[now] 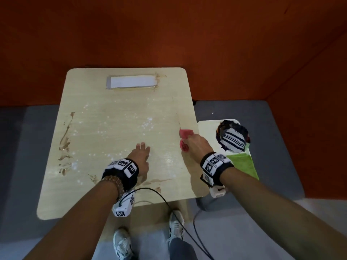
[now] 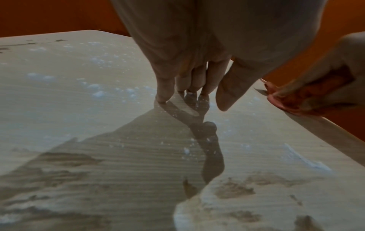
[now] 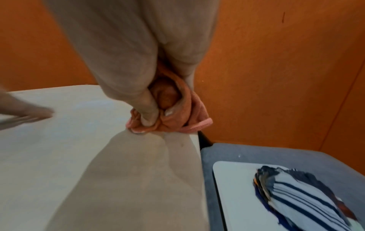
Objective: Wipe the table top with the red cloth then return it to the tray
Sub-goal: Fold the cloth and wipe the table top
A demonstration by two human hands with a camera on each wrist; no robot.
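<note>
Because the worktop (image 1: 120, 113) is streaked with brown smears and dotted with white specks, wiping is judged to be barely begun. Nearest, two shoes (image 1: 122, 243) are seen on the grey floor below the near edge. Next, the left hand (image 1: 141, 158) is laid on the wood with fingers straight and nothing held in its grip — probably to steady the body while the other arm works. Level with it, at the right edge, the red cloth (image 1: 183, 140) is bunched in the closed grip of the right hand (image 1: 197, 143), thumb and fingers curled round it; it is pressed onto the surface just where the edge begins, so a stroke inward across the mess seems intended. Beside that edge, apart from it, one white tray (image 1: 206, 128) is set — close enough for an easy return. On it two cloths are counted: one green cloth (image 1: 242, 164) lying flat, one striped cloth (image 1: 233, 138) heaped beyond. Farthest, one white strip (image 1: 131, 81) lies by the far edge, with a brown stain at its right end.
</note>
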